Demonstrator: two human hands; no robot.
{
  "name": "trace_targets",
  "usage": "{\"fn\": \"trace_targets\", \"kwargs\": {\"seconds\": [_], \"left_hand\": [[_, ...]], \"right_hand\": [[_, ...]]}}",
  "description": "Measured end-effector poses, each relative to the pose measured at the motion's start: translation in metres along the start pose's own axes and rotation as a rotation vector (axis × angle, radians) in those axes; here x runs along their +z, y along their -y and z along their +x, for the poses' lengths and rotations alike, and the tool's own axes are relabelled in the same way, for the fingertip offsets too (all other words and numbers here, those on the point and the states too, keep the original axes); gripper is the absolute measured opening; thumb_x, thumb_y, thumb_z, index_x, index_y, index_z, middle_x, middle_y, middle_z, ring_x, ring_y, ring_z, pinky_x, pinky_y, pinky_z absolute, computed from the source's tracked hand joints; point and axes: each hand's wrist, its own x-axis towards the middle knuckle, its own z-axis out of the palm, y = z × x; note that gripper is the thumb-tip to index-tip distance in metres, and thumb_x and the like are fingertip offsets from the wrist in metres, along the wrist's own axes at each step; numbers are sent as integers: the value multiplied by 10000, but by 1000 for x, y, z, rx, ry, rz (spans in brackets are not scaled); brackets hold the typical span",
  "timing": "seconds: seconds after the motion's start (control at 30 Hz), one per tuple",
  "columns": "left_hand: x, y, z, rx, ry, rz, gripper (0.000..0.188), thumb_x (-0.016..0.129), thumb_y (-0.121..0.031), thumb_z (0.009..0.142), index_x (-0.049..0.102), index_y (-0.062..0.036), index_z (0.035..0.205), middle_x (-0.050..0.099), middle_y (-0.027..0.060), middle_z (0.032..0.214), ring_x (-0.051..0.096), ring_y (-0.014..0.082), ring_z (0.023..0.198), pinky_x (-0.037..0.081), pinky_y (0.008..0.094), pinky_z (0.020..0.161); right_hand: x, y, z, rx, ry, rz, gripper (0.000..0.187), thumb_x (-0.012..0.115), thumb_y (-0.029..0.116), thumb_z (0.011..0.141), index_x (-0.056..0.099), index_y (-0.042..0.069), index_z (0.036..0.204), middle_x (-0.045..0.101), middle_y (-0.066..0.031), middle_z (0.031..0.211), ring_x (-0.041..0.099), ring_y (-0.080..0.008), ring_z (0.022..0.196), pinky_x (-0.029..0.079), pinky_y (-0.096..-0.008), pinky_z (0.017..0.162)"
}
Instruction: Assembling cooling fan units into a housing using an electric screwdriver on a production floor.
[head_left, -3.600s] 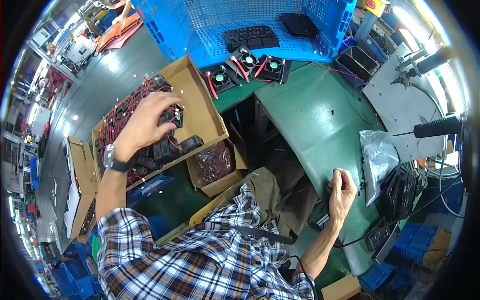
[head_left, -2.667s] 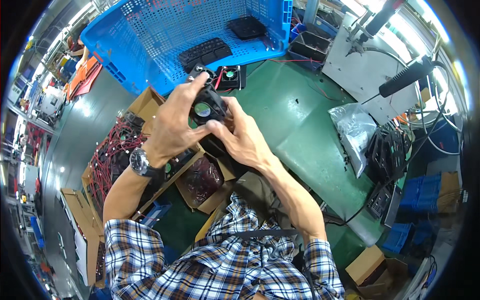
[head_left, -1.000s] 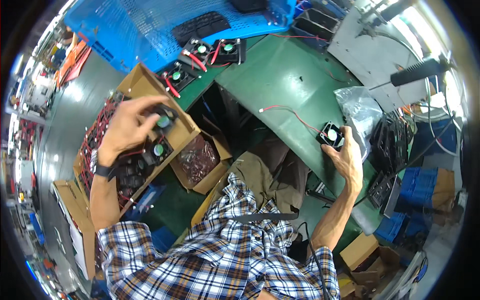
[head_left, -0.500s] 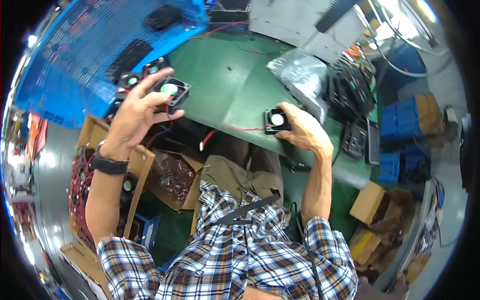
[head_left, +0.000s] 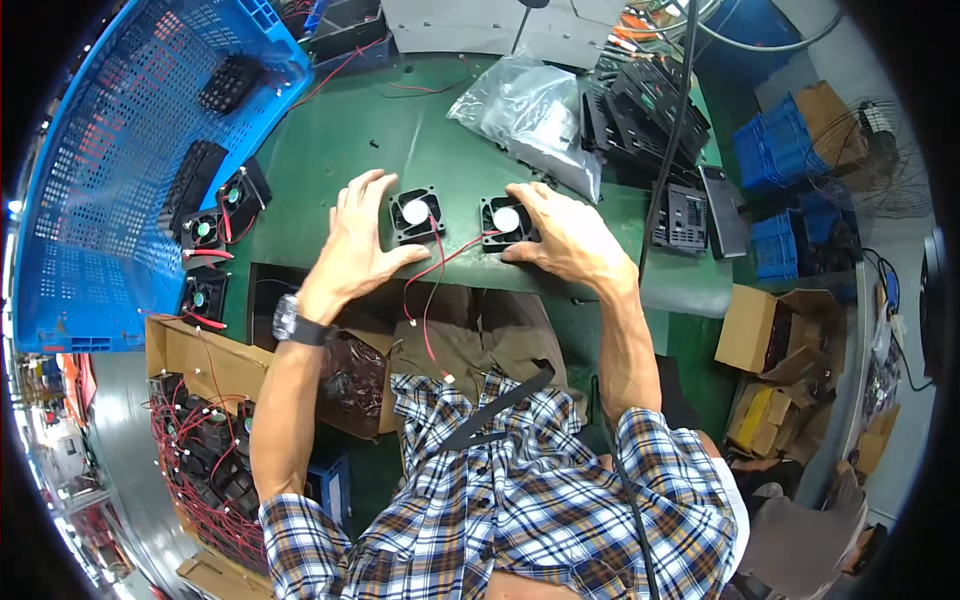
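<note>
Two small square black cooling fans lie side by side on the green bench top, each with a white round hub. Beside the left fan (head_left: pixel 402 224), my left hand (head_left: pixel 352 240) is open, its fingers and thumb spread apart near the fan's edge. My right hand (head_left: pixel 575 238) grips the right fan (head_left: pixel 492 217) by its sides, fingertips at the far edge and thumb at the near one. Red and black leads (head_left: pixel 437 262) run from the fans and dangle over the bench's front edge, ending in small white plugs.
A blue perforated crate (head_left: pixel 120 170) stands at left, with several fans (head_left: pixel 203 230) by its rim. A clear plastic bag (head_left: pixel 535 110) and black metal parts (head_left: pixel 640 120) lie at far right. Below left is a cardboard box of wired fans (head_left: pixel 215 440). Someone in grey (head_left: pixel 800 540) is at lower right.
My left hand has moved right from beside the crate, and its fan now lies on the bench with the fingers spread. The right fan has shifted slightly left in view.
</note>
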Motion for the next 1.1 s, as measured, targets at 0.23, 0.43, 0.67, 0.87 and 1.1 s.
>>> {"fn": "trace_targets", "kwargs": {"seconds": [0.23, 0.43, 0.67, 0.87, 1.1], "left_hand": [[11, -9, 19, 136, 116, -217, 706, 900, -200, 717, 619, -27, 1342, 621, 162, 1257, 551, 359, 1211, 447, 447, 1080], [16, 0, 12, 122, 72, -206, 737, 918, -284, 736, 625, -47, 1369, 597, 181, 1312, 540, 353, 1243, 449, 440, 1087], [6, 2, -17, 91, -54, -98, 887, 867, -338, 795, 448, -42, 1519, 487, 236, 1429, 482, 418, 1302, 402, 508, 1129], [-110, 29, -15, -115, -278, 107, 564, 808, -279, 818, 660, -6, 1288, 626, 238, 1304, 582, 397, 1232, 467, 467, 1078], [-229, 275, -3, -563, -263, 360, 783, 751, -544, 875, 622, 67, 1348, 643, 291, 1355, 597, 399, 1314, 460, 445, 1116]], "right_hand": [[6, -9, 15, -49, -65, 15, 745, 847, 332, 797, 528, 1, 1383, 624, -202, 1298, 649, -385, 1121, 519, -445, 977], [12, -10, 20, -158, -130, 28, 739, 878, 300, 772, 553, -13, 1357, 656, -242, 1271, 635, -416, 1179, 515, -460, 999], [19, -7, 23, -83, -56, 90, 790, 893, 201, 743, 527, -43, 1399, 661, -265, 1285, 659, -379, 1141, 508, -416, 992], [-3, 14, 18, 49, -38, 155, 959, 910, 240, 747, 423, -36, 1525, 594, -278, 1427, 605, -356, 1294, 464, -406, 1075], [12, 3, 14, -11, -133, 93, 936, 919, 323, 732, 482, -22, 1483, 613, -290, 1388, 598, -418, 1301, 477, -439, 1088]]}}
